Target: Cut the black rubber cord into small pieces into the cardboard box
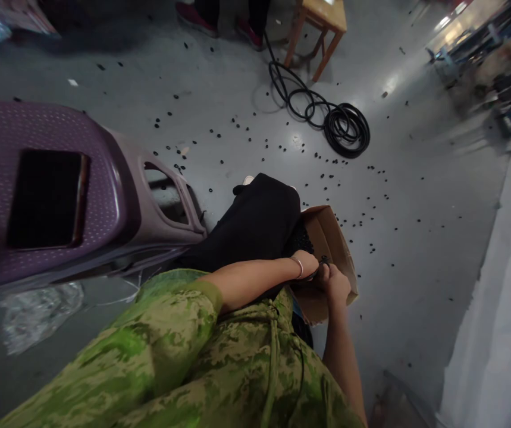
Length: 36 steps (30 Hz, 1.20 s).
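Cardboard box (333,238), brown and open-topped, rests on your lap against your black-trousered knee (255,223), and both your hands meet over its near edge. Beside the box, on the far side of your knee, stands a big purple perforated plastic stool (59,190), the largest thing near you. Beyond the box, farther out on the grey floor, lies a coiled black rubber hose (344,128), and past that stands a light wooden stool (322,18) with someone's dark shoes (219,24) just beside it. Small black rubber rings (326,160) are scattered over the floor all around the box; a dark mass of similar pieces (302,241) fills the box itself. Your left hand (309,264), with a thin bangle (298,267) at the wrist, has its fingers curled together over the box's contents. Your right hand (336,284) touches it, fingers bunched and pinching a small black piece (324,260); it is too small to make out exactly.
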Each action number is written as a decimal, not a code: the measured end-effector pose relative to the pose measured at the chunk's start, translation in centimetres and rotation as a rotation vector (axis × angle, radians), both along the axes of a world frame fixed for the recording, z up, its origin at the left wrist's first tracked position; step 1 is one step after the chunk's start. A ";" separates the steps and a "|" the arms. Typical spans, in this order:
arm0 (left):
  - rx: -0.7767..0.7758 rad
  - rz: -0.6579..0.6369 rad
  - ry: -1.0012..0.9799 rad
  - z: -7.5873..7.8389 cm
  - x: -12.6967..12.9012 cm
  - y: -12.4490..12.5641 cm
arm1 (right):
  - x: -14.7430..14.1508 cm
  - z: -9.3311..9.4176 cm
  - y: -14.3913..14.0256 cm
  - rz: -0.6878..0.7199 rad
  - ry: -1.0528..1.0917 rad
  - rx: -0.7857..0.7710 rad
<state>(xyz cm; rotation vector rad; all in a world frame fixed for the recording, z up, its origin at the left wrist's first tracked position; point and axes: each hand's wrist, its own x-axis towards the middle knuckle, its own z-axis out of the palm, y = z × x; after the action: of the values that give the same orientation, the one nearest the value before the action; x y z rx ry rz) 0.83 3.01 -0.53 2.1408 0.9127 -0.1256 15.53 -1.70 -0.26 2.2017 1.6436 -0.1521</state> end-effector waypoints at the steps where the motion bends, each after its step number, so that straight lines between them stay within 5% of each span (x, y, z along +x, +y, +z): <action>1: -0.018 0.008 0.016 -0.1 0.1 0.1 | -0.7 0.1 0.0 0.024 -0.059 -0.010; 12: -0.094 0.036 0.070 -1.1 0.5 0.3 | -1.7 0.0 -0.5 0.225 -0.095 0.000; 31: -0.123 0.108 0.079 -0.1 -0.1 0.7 | -4.6 1.2 0.9 0.046 -0.138 -0.055; 36: -0.138 0.122 0.066 0.4 -0.2 0.8 | -4.2 1.2 0.6 0.112 -0.140 -0.018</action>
<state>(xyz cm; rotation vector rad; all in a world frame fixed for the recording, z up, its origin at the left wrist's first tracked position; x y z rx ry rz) 0.65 3.83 -0.16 1.9588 1.0404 -0.1929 11.33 -1.07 0.90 2.0517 1.6751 0.0177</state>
